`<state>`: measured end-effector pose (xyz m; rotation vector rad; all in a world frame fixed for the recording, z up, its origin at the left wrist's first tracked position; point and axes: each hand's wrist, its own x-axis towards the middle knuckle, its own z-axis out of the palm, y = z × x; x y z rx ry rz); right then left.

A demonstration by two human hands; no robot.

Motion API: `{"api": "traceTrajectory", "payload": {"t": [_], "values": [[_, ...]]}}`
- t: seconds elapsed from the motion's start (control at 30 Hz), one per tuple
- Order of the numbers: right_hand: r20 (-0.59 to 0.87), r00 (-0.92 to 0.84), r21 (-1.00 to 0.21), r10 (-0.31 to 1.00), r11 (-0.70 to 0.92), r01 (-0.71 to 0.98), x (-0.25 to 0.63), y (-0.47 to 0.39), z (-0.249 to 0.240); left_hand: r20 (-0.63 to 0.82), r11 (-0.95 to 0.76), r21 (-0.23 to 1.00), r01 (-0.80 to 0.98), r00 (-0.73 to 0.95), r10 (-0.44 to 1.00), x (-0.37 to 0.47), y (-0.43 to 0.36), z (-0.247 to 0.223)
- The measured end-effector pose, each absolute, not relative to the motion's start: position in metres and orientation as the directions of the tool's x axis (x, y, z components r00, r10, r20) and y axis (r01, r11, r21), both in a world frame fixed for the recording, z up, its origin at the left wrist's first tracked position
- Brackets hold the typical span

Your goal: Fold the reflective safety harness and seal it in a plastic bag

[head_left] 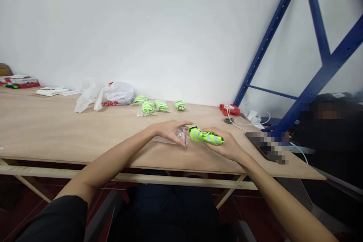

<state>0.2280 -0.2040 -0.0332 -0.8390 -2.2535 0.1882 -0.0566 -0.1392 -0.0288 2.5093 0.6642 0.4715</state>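
Observation:
My right hand (226,144) is closed around a folded neon-yellow reflective strap (206,136) with silver bands and a dark buckle at its left end. My left hand (169,131) grips a clear plastic zip bag (183,136) with a red line near its mouth, thumb and fingers spread at the opening. The bag's mouth faces the buckle end, close beside it; whether they touch I cannot tell. Both hands are just above the wooden table (113,136) near its front edge.
Several bagged neon-yellow bundles (147,107) lie toward the wall, beside a white plastic bag (117,93). A red cloth (231,109), white cable (238,124) and dark tablet-like object (263,145) are on the right. Blue rack posts (266,41) rise there, with another person (326,132) beyond.

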Motion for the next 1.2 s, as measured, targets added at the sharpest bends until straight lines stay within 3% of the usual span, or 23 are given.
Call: {"api": "traceTrajectory", "payload": {"t": [0.13,0.27,0.6,0.83,0.93,1.2], "values": [[0.503,-0.693,-0.251,0.516,0.855,0.454,0.220,-0.208,-0.029,0.191,-0.756,0.553,0.350,0.830,0.524,-0.055,-0.137,-0.031],[0.511,-0.714,-0.241,0.479,0.877,0.416,0.213,-0.208,-0.029,0.215,-0.755,0.585,0.297,0.840,0.497,-0.056,-0.137,-0.032],[0.465,-0.564,-0.566,0.683,0.719,0.403,0.202,-0.208,-0.015,0.235,-0.635,0.755,0.162,0.837,0.494,-0.044,-0.148,-0.029],[0.392,-0.482,-0.677,0.784,0.600,0.425,0.204,-0.201,-0.010,0.235,-0.786,0.563,0.257,0.862,0.450,-0.047,-0.150,-0.017],[0.352,-0.470,-0.692,0.809,0.563,0.452,0.206,-0.197,-0.007,0.216,-0.788,0.541,0.292,0.858,0.466,-0.042,-0.154,-0.014],[0.364,-0.512,-0.613,0.778,0.614,0.497,0.204,-0.189,0.044,0.330,-0.593,0.800,0.088,0.761,0.558,-0.024,-0.163,-0.001]]}}
